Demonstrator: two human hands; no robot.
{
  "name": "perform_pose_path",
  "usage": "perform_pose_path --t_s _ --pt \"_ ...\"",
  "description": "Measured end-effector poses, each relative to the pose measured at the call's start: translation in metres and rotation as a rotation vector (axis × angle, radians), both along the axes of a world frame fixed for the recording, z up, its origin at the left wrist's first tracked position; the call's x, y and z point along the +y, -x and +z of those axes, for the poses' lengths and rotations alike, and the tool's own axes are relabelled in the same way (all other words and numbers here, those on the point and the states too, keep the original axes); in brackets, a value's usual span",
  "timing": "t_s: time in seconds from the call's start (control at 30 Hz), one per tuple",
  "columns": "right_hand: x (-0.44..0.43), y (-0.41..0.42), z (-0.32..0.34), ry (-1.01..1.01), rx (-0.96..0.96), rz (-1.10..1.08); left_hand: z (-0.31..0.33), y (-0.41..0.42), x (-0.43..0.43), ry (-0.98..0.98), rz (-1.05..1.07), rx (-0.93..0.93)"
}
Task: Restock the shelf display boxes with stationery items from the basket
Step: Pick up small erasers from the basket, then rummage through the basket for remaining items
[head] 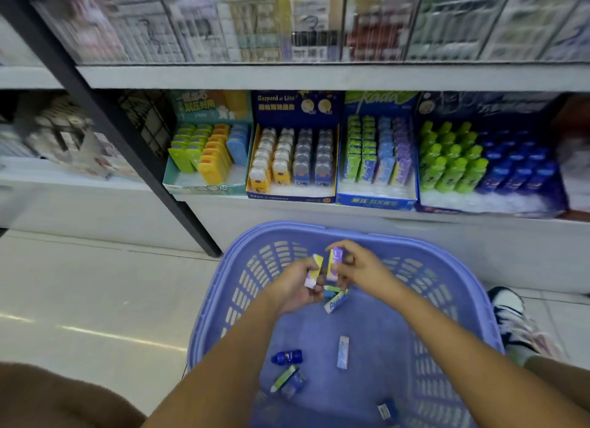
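Both my hands hover inside the purple plastic basket [447, 268] on the floor. My left hand [295, 288] grips a small yellow-and-lilac eraser pack [313, 270]. My right hand [357, 268] pinches a purple eraser pack [334, 263] upright, close beside the other pack. On the basket's bottom lie several loose items: a green-and-blue pack [336, 300], a pale blue pack [343, 352], a small blue bottle [287, 356], a green pack [283, 377]. On the lower shelf stands the blue display box [376, 200] of similar green, blue and purple packs.
Other display boxes line the same shelf: a teal box [204, 188], a navy box with bear-shaped items [290, 196], a box of green and blue bottles [485, 204]. A black shelf post [127, 146] slants at the left. A sneaker [514, 319] sits right of the basket.
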State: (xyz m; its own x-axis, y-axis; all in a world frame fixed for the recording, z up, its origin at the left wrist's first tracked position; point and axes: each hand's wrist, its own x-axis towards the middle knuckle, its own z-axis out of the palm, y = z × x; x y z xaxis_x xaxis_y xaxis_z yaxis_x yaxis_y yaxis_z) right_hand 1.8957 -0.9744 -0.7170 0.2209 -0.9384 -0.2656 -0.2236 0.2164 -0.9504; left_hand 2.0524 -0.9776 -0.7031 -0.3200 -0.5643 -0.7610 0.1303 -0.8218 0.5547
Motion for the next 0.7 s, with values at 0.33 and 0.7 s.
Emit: perform_pose_path --t_s 0.33,0.7 --pt "-0.004 0.058 0.112 0.134 -0.199 -0.199 0.089 0.026 -0.003 0.363 -0.294 -0.132" --pt "-0.037 0.094 0.136 0.612 0.428 -0.511 0.142 0.047 -0.024 0.367 -0.112 -0.063"
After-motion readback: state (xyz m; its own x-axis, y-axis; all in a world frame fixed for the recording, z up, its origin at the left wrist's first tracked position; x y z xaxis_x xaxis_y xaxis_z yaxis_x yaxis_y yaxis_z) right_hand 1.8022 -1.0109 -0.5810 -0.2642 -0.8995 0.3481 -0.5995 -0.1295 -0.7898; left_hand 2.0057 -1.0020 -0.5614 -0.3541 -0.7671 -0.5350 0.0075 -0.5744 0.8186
